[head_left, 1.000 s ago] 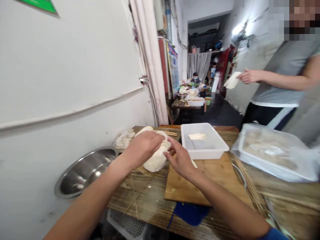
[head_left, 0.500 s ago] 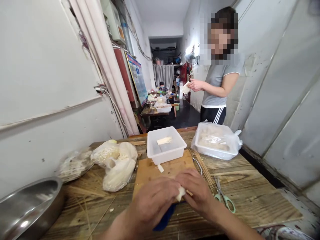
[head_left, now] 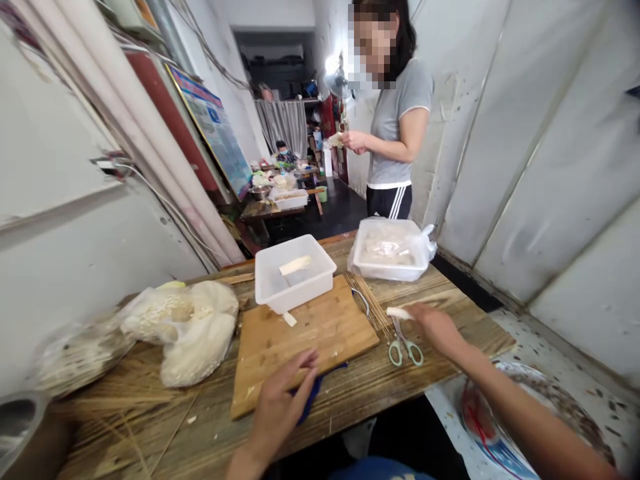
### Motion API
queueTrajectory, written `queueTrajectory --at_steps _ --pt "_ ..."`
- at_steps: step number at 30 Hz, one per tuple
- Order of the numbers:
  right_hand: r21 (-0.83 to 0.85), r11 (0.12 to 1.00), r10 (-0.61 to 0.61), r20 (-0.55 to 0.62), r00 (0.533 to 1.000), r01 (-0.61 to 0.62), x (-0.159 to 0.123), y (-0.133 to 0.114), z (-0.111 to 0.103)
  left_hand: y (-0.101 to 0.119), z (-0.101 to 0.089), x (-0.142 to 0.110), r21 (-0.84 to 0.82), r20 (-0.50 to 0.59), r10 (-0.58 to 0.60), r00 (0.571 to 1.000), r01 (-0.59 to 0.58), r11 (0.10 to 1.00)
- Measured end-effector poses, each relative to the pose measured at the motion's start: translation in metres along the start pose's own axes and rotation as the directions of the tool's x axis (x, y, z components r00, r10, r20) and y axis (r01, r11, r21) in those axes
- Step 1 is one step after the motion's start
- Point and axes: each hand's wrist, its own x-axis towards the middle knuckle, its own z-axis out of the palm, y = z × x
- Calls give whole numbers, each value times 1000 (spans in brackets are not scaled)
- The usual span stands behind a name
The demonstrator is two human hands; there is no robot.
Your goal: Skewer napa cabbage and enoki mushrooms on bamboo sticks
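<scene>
My right hand is closed on a pale, bundle-like piece of food, perhaps enoki mushroom. It is over the wooden table, just beyond the pale green scissors; the piece overlaps their blades in view. My left hand has its fingers stretched out and holds nothing, above the front edge of the wooden cutting board. A small white scrap lies on the board near the white plastic tub. Inside the tub is a pale fringed piece on a thin stick.
Plastic bags of pale food lie at left, beside a steel bowl. Thin wooden skewers lie right of the board. A bagged white tub stands at back right. Beyond the table a person in grey stands holding a pale piece.
My hands went from the bags to together over the board, then apart. My right hand has moved right with the pale piece; my left hand has let go. The view has swung right.
</scene>
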Motion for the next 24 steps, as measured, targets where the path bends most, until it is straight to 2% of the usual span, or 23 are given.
queueTrajectory --at_steps 3,5,8,12,14,16,17,18,20,22,24 --pt "-25 992 123 22 992 -123 6 42 3 -21 -17 -26 17 30 -141 990 140 990" --pt "-28 988 151 38 988 -150 14 55 7 -33 -28 -39 21 14 -230 973 230 973" --pt "-18 991 136 61 989 -135 31 60 18 -41 -38 -54 -3 1 -328 945 328 945" --pt "3 995 100 81 992 -100 44 61 30 -43 -45 -74 -53 29 -384 923 386 921" --pt "12 998 59 96 994 -60 44 62 30 -49 -52 -85 -24 20 -399 917 400 916" --pt "15 1000 -4 86 996 3 46 57 27 -61 -65 -89 73 -34 -394 918 396 915" --pt "12 999 -35 60 998 34 49 50 26 -68 -75 -87 144 -90 -375 923 385 912" --pt "24 996 -82 -34 996 83 54 37 24 -77 -86 -82 227 -163 -341 926 371 900" --pt "110 957 -247 -163 955 267 69 -6 19 -94 -112 -62 385 -321 -224 920 343 857" --pt "206 824 -481 -235 844 527 81 -72 9 -112 -137 -36 494 -406 -127 905 334 803" --pt "247 665 -654 -263 709 705 92 -150 -2 -128 -153 -10 571 -387 -117 914 338 749"
